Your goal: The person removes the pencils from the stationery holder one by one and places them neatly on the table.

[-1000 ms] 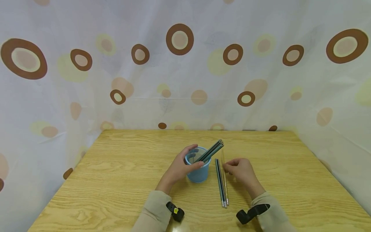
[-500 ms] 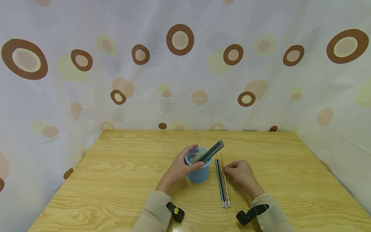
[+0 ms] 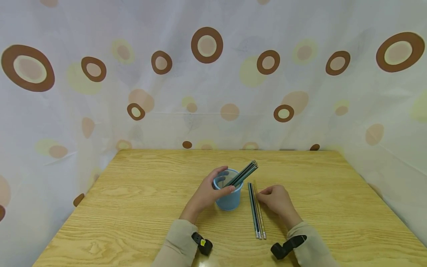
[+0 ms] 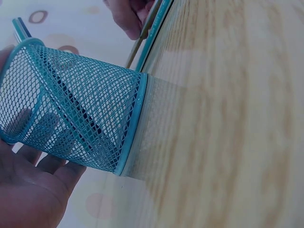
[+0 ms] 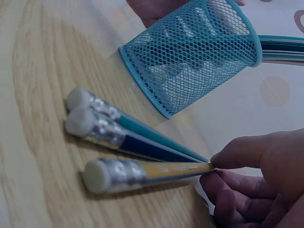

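Observation:
My left hand (image 3: 206, 192) holds a light blue mesh pencil cup (image 3: 228, 203) around its side, thumb at the rim. Several green and dark striped pencils (image 3: 244, 175) lean in the cup, their upper ends to the right. To the right of it, a teal pencil (image 5: 147, 130) and a navy pencil (image 5: 152, 149) lie side by side on the table, eraser ends toward me. Beside them my right hand (image 3: 278, 200) pinches a yellow pencil (image 5: 166, 169) between thumb and index finger. Its white eraser (image 5: 96, 175) shows close over the wood in the right wrist view.
The wooden table (image 3: 150, 178) spreads out on both sides of my arms. Behind it hangs a pale curtain (image 3: 213, 89) with brown ring patterns. A black wrist camera (image 3: 201, 243) sits on the left sleeve, and another wrist camera (image 3: 288, 246) on the right.
My right hand has shifted slightly toward me with the yellow pencil, whose eraser end has swung a little to the right, away from the other two. My left hand and the cup stay put.

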A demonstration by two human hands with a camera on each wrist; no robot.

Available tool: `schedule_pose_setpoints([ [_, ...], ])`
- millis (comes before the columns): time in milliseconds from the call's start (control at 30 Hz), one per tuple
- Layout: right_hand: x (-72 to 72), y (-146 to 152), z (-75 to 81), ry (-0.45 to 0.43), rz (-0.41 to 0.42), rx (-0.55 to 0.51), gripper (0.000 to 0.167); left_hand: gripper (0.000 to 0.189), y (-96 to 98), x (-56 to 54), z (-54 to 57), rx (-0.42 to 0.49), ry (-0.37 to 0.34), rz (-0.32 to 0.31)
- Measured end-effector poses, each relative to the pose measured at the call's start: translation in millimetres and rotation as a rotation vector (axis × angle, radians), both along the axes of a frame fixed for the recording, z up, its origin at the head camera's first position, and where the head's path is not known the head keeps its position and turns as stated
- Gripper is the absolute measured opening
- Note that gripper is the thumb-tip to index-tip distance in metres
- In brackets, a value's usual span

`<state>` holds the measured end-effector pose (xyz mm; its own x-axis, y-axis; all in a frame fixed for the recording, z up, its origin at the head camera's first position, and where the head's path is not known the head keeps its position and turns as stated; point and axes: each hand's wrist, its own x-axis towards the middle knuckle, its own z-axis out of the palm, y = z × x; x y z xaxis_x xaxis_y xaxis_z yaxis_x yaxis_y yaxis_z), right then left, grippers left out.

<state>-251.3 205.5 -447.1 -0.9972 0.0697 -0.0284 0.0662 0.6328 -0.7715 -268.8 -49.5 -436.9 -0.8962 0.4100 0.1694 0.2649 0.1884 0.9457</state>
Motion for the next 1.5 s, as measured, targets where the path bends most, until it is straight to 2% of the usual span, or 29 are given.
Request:
schedule_pose_setpoints([
  [267,0.9,-3.8,-1.6,0.013,-0.013,0.029,0.013,0.068,-0.6,0.4,0.0,0.008,-0.009,-0.001],
  [667,4.2,-5.7,4.5,0.023,-0.008,0.048,0.015,0.068,-0.6,0.0,-1.3,0.007,-0.007,-0.001],
  [1500,2.0,-4.1,-0.1,0.016,0.002,0.070,0.013,0.067,-0.1,-0.7,-1.0,0.011,-0.010,-0.005],
])
